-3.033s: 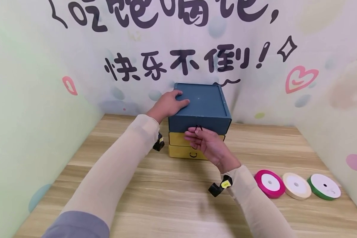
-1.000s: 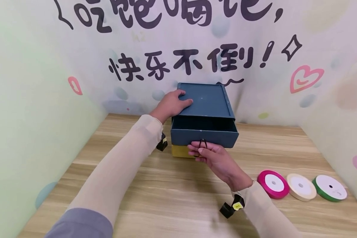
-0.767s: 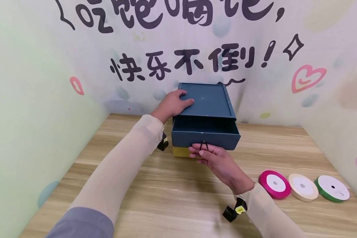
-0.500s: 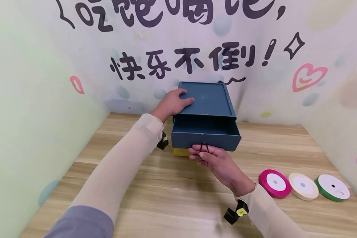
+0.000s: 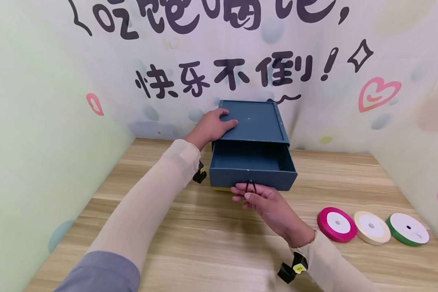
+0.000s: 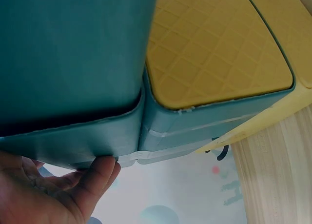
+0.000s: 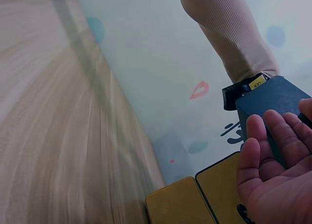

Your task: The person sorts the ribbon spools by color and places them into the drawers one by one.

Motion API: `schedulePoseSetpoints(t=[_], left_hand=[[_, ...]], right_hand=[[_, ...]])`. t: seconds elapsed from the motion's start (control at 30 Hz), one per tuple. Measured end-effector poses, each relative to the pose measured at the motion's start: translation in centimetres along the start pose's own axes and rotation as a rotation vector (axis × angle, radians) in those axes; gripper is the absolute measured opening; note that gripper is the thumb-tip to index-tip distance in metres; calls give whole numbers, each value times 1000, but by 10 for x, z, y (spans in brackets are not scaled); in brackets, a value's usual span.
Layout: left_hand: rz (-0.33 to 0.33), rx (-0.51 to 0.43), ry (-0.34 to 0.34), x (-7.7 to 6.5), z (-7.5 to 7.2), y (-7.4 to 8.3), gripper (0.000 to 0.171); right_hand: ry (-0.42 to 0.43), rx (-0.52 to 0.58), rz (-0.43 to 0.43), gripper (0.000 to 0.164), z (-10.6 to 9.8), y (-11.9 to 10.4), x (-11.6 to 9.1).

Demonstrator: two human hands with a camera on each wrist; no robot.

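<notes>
A small drawer cabinet (image 5: 257, 125) with a blue top stands against the back wall. Its blue top drawer (image 5: 229, 177) is pulled well out, and nothing shows inside the visible part. My right hand (image 5: 273, 207) holds the black loop handle (image 5: 254, 187) on the drawer front between thumb and fingers. On the cabinet's left top edge rests my left hand (image 5: 209, 125), thumb and fingers spread over the top. In the left wrist view, yellow drawer fronts (image 6: 219, 48) show beside the blue drawer; in the head view the pulled-out drawer mostly hides them.
Three ribbon rolls lie in a row on the wooden table (image 5: 182, 243) at the right: magenta (image 5: 324, 226), cream (image 5: 361, 233) and green (image 5: 403, 238). A printed cloth wall (image 5: 190, 48) closes off the back, and other walls rise at both sides.
From fully closed, the blue drawer has come out toward me, with my right hand holding its loop throughout. It is a little farther out than half a second ago. My left hand stays on the cabinet.
</notes>
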State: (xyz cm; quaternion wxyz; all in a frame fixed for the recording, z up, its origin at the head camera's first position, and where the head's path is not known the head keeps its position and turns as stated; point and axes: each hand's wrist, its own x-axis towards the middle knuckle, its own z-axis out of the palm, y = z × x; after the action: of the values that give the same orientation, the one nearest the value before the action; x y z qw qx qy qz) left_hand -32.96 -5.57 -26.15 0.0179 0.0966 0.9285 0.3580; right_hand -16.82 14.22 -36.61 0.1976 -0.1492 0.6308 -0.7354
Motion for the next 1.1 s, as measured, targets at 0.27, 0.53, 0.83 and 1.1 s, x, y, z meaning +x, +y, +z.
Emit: schedulePoseSetpoints(t=[0.27,0.53,0.83,1.1], left_hand=[[-2,4,4,1,0,-1,63],[4,-8,2,2,0,-3,63],[-3,-12,-2,1,-2,-1,62],[-8,-11,3,1,0,-1,62]], right_hand=[[-16,-16,-15,39,2,2,-6],[-20,-21,-31,39,6,5,-12],[-37,-33,-19,41,8,0,-21],[-77,-42,-48,42,12,6,-29]])
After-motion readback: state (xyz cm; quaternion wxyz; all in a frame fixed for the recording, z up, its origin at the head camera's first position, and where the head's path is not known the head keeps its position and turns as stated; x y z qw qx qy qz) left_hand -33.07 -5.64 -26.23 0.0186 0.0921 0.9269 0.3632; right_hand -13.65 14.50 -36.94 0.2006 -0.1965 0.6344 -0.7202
